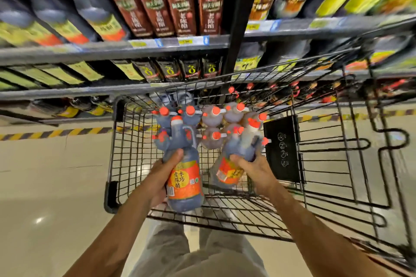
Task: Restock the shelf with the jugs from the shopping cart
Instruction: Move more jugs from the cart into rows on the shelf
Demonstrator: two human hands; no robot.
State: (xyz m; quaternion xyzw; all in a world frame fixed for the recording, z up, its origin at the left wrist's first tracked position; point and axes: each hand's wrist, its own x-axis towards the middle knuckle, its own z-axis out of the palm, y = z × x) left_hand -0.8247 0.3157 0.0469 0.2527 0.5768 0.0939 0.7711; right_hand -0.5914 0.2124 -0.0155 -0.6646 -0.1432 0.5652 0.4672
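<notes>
My left hand (164,177) grips a dark vinegar jug (183,177) with an orange label and red cap, lifted above the cart's near end. My right hand (252,167) is closed around a second jug of the same kind (238,153), tilted with its cap pointing away from me. Several more red-capped jugs (213,123) stand packed at the far end of the black wire shopping cart (315,141). The shelf (112,49) rises just beyond the cart.
The shelves hold rows of dark bottles with yellow, orange and brown labels. A black upright post (238,29) divides two shelf bays. A yellow-black hazard stripe (56,134) runs along the floor at the shelf's foot. Beige tile floor lies left of the cart.
</notes>
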